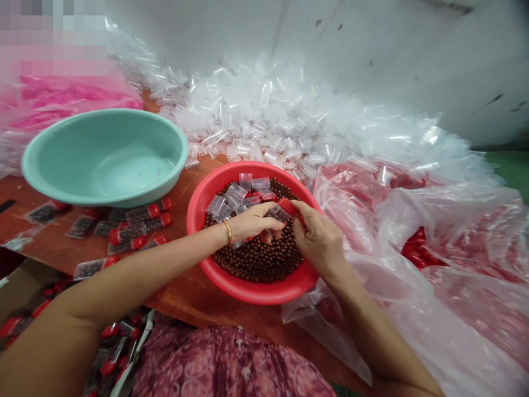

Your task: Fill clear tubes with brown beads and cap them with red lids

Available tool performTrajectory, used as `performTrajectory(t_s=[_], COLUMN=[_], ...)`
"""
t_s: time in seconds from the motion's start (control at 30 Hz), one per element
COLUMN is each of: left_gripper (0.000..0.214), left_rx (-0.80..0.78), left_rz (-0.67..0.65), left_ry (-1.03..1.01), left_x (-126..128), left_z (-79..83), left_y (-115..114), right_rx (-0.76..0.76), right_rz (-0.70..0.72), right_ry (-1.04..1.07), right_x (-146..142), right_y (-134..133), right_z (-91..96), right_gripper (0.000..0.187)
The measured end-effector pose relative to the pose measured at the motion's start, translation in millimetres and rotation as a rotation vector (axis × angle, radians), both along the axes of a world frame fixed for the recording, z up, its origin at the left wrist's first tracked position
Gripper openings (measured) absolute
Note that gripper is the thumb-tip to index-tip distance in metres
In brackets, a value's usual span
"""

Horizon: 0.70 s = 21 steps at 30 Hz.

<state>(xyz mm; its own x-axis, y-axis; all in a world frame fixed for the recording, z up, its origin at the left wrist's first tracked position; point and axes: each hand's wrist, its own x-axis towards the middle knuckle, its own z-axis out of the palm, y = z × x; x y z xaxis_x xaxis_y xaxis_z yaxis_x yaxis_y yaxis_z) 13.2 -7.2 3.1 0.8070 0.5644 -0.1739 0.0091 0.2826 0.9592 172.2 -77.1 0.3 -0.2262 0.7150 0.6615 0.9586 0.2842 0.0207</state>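
Over a red basin (223,284) of brown beads (260,259), my left hand (254,223) is closed round a small clear plastic bottle (275,212) that looks filled with dark beads. A red cap (286,206) sits on the bottle's right end. My right hand (320,237) pinches that cap between thumb and fingers. The bottle is tilted nearly on its side, partly hidden by my fingers. Several clear bottles without caps (235,194) lie on the beads, with a few red caps (266,194) among them.
A pale green basin (103,160) stands at the left. Filled red-capped bottles (140,223) lie before it on the table (182,292); more fill a box (115,347) below. A heap of clear bottles (264,110) lines the wall. Plastic bags of red caps (417,248) lie right.
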Motion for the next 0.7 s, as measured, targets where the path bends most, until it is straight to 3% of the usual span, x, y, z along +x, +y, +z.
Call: performTrajectory(t_s=[0.2, 0.47, 0.7], left_gripper=[0.009, 0.019, 0.008], left_rx=[0.006, 0.118, 0.411], left_rz=[-0.007, 0.012, 0.025], left_ry=[-0.026, 0.121, 0.202], left_x=[-1.5, -0.2, -4.2], left_z=[1.9, 3.4, -11.2], left_y=[0.4, -4.2, -1.9], right_rx=[0.105, -0.129, -0.124], right_rz=[0.099, 0.179, 0.32], right_ry=[-0.056, 0.111, 0.123], right_x=[-2.0, 2.3, -2.8], right_y=[-0.2, -14.8, -19.0], right_z=[-0.6, -8.0, -14.2], right_gripper=[0.032, 0.044, 0.053])
